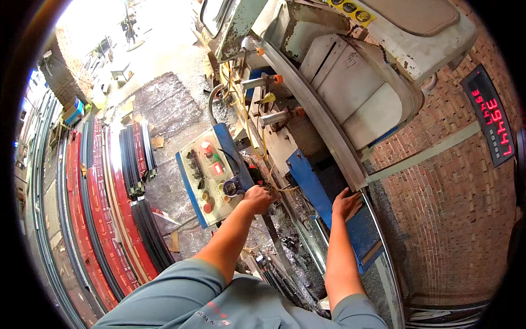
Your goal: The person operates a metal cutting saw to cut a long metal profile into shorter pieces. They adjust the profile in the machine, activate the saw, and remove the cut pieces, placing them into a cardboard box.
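Observation:
My left hand (259, 199) is at the right edge of a control panel (192, 174) with a blue side, buttons and knobs. Its fingers look curled, and whatever they hold is hidden. A small round dark dial or gauge (232, 187) sits on the panel just left of that wrist. My right hand (345, 205) has its fingers stretched out beside a long silver metal profile (378, 225), close to where the bar meets the machine's curved-looking metal fence (329, 123). Under that hand lies a blue metal plate (359, 236). Whether the fingertips press on the profile cannot be made out.
Clamp cylinders with orange tips (276, 79) line the machine bed, below a worn pale guard (356, 88). Long red and dark profiles (104, 214) lie stacked at left. A red-digit display (489, 115) hangs on the brick wall (438, 219). Metal shavings (290, 247) cover the lower bed.

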A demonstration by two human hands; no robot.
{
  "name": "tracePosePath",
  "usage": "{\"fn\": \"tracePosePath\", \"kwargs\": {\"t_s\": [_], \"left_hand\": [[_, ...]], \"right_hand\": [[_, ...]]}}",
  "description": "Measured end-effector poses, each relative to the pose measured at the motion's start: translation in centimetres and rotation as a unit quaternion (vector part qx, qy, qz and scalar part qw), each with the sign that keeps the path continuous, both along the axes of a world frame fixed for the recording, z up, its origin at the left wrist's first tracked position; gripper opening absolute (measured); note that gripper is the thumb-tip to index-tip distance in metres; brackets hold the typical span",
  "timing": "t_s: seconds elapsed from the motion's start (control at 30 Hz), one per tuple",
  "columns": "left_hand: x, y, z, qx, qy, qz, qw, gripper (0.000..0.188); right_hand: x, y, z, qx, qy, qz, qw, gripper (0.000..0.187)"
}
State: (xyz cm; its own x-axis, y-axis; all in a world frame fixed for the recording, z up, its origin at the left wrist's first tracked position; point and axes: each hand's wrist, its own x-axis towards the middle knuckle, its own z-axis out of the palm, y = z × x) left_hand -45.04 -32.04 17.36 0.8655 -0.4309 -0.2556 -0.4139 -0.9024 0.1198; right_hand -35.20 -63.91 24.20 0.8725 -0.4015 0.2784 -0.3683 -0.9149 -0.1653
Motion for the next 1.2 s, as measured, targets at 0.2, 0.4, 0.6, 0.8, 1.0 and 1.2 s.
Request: {"fn": "tracePosePath", "kwargs": {"t_s": [0.2,0.4,0.6,0.8,1.0,1.2], "left_hand": [[-0.3,0.0,0.9,-0.015,-0.021,-0.005,1.000,0.019],[-0.4,0.1,0.5,-0.014,-0.024,-0.003,1.000,0.020],[0.1,-0.3,0.8,-0.005,-0.002,0.001,1.000,0.020],[0.1,0.1,0.4,-0.019,-0.032,-0.002,0.999,0.021],[0.1,-0.4,-0.1,0.022,-0.004,-0.010,1.000,0.016],[-0.3,0.0,-0.1,-0.020,-0.029,0.001,0.999,0.013]], "right_hand": [[-0.2,-0.4,-0.5,-0.016,-0.016,-0.006,1.000,0.071],[-0.4,0.0,-0.2,0.029,-0.029,0.010,0.999,0.069],[0.0,-0.5,-0.7,-0.010,-0.035,0.013,0.999,0.067],[0.4,-0.6,-1.1,-0.008,-0.023,0.018,1.000,0.065],[0.6,-2.0,-2.1,-0.019,-0.025,0.019,0.999,0.069],[0.3,-0.5,-1.1,0.025,0.021,-0.001,0.999,0.070]]}}
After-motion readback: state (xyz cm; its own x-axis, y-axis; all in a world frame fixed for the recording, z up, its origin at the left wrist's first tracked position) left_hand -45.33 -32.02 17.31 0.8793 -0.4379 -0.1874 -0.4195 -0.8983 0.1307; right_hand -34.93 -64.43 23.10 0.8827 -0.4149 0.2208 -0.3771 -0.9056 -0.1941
